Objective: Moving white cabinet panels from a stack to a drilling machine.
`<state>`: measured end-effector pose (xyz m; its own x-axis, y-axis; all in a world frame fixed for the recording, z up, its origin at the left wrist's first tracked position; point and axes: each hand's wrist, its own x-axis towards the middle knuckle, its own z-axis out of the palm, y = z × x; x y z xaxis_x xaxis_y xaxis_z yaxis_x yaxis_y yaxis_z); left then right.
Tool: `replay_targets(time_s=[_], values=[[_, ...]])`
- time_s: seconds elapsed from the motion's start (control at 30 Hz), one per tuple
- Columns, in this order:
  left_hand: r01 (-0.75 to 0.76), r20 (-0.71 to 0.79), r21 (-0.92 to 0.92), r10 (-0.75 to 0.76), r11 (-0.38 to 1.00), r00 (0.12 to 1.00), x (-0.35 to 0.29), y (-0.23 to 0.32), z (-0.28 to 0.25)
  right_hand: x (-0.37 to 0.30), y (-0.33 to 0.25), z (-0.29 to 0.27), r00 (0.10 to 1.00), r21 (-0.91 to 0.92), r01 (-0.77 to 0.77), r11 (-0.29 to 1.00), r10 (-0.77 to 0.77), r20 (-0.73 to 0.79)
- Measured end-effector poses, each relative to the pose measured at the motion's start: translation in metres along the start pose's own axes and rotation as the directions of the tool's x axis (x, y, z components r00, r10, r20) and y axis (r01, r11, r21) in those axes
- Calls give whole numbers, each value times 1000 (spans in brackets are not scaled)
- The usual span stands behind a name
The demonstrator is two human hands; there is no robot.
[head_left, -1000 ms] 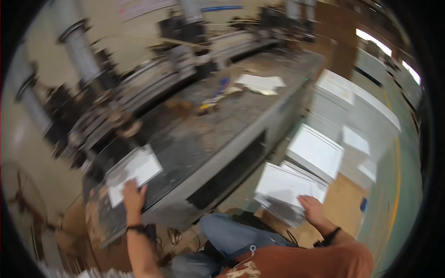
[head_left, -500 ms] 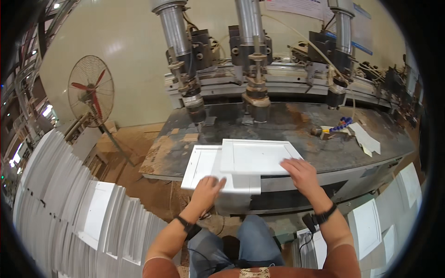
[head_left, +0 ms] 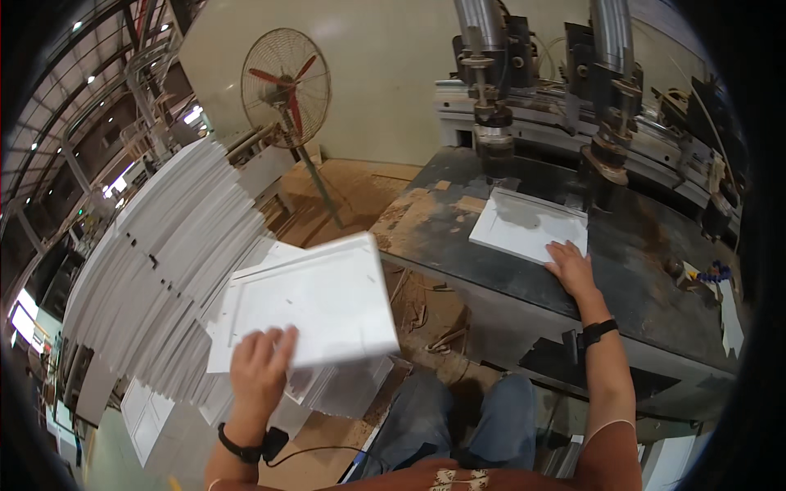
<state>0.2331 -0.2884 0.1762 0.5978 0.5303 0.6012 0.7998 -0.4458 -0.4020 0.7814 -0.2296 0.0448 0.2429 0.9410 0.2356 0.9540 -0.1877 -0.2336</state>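
Note:
My left hand grips the lower edge of a white framed panel, with fingers over its face and the thumb side toward the panel's middle. This panel is tilted and held off the table, in front of the stacks at left. A second white framed panel lies flat on the dark machine table, close under the spindles. My right hand is on its near right edge, fingers over the top face; the underside of that grip is hidden.
Tall stacks of white panels fill the left side. A standing fan with red blades is behind them. Machine spindles hang over the table's far side. A blue segmented hose lies at far right. Sawdust covers the floor.
My view has swung left. My left hand has carried one panel off the table toward the stacks. The other panel is now farther in beneath the spindles, with my right hand on it.

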Motion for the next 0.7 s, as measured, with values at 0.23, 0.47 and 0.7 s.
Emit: replay_targets(time_s=[0.23, 0.47, 0.7], values=[[295, 123, 85, -304, 952, 945, -5, -41, 88, -78, -28, -20, 891, -27, 284, 958, -274, -362], [426, 73, 273, -460, 863, 885, -11, -76, 140, -432, 48, 18, 938, 157, -317, 935, 334, -96], [316, -46, -34, -318, 948, 947, 36, -1, 159, -622, 4, 86, 594, -173, -803, 570, 789, -156]])
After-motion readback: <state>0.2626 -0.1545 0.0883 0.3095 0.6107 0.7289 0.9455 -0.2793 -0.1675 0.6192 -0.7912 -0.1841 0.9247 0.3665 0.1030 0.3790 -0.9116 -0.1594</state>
